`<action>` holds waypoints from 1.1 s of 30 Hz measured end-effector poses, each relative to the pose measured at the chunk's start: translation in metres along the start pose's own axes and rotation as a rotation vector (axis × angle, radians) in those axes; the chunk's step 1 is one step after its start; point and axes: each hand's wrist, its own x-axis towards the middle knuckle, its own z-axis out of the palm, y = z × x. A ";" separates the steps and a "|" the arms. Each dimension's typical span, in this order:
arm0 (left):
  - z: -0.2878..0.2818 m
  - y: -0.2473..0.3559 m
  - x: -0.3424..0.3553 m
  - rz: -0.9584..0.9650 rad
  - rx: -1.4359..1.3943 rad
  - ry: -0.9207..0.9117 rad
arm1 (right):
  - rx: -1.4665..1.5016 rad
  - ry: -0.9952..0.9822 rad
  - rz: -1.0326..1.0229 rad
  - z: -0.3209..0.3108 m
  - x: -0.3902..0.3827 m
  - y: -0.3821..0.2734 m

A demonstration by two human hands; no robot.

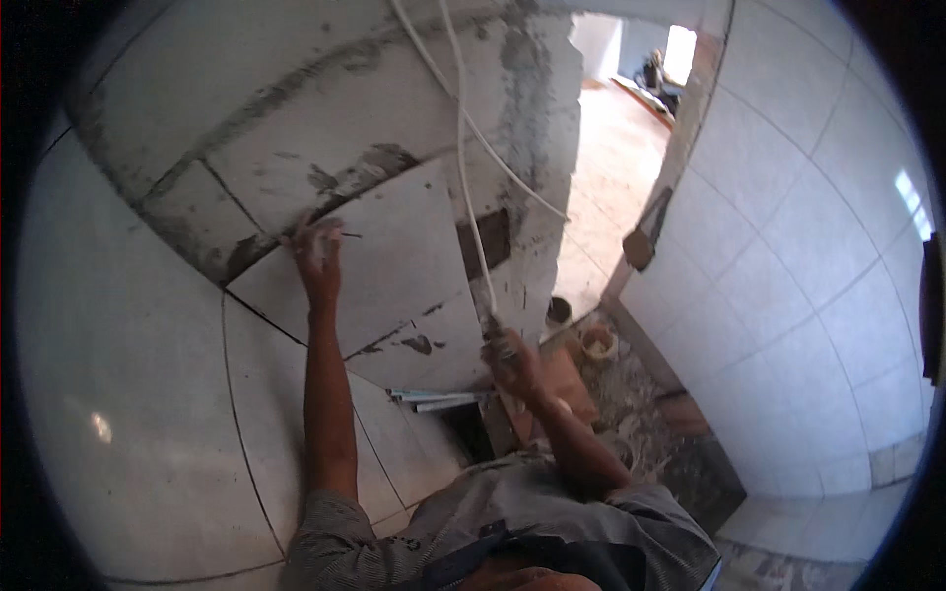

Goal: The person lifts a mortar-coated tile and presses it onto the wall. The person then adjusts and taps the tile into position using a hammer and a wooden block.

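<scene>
While the tile (399,236) sits on the front wall (325,133) above a lower tile (439,340), left hand (317,251) is at its upper-left edge, fingers bent; can't tell if they grip. Right hand (517,369) looks closed around a tool (502,340) at the cable's (475,227) lower end, type unclear. Progress, my read: left wall (128,414) and right wall (788,266) mostly tiled; front wall still bare, mortar-smeared above the tile.

A person's left arm (330,414) stretches forward nearly straight, its hand (317,254) set with fingers loosely bent. Right of those fingers and nearer the body, the right hand (514,364) curls, forearm (579,443) slanting rightward behind its fingers.
</scene>
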 end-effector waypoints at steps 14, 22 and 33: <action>0.010 -0.017 0.008 0.019 0.152 -0.111 | -0.092 0.827 0.131 -0.173 -0.073 0.028; 0.012 -0.018 0.002 0.165 0.244 -0.059 | -0.054 0.700 0.455 -0.178 -0.110 0.074; 0.008 -0.015 0.002 -0.025 0.125 -0.098 | 0.177 0.590 0.549 -0.177 -0.058 0.096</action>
